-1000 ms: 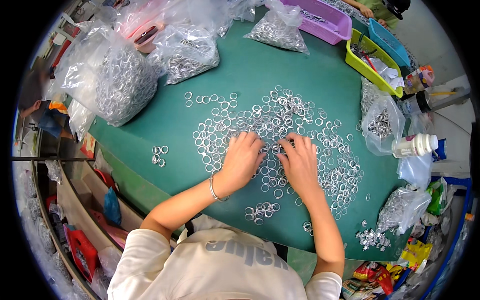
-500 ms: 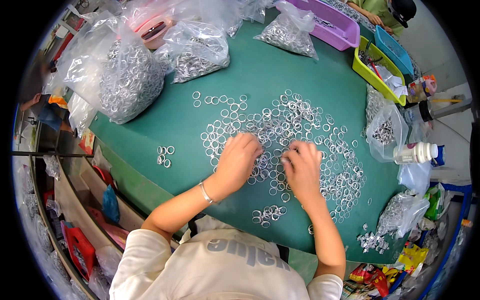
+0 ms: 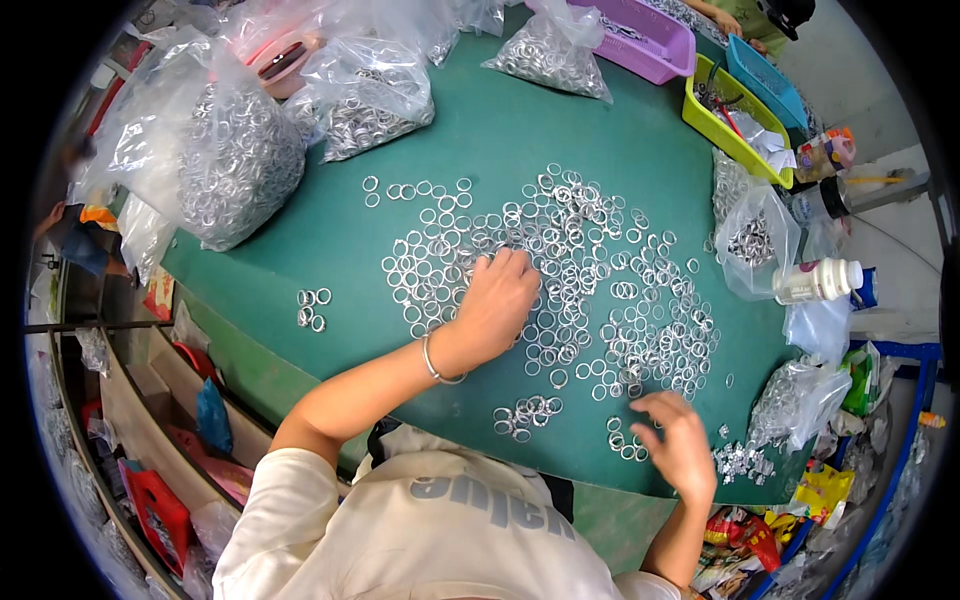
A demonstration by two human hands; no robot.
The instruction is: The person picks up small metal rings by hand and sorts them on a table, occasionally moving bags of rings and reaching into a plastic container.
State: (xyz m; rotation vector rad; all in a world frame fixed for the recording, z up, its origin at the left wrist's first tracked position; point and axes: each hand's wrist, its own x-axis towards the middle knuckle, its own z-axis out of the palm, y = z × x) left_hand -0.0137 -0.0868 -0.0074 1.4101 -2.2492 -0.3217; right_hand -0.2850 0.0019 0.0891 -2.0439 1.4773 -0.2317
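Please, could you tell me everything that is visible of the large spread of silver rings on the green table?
The spread of rings consists of many small, round, open-centred pieces, silver-coloured and metallic-looking. They lie loose across the middle of the green table, mostly flat, some singly, many overlapping in dense patches. The left hand rests over it, fingertips among the rings; whether it grips any is hidden. The right hand is at its near right edge; I cannot tell whether it touches any.
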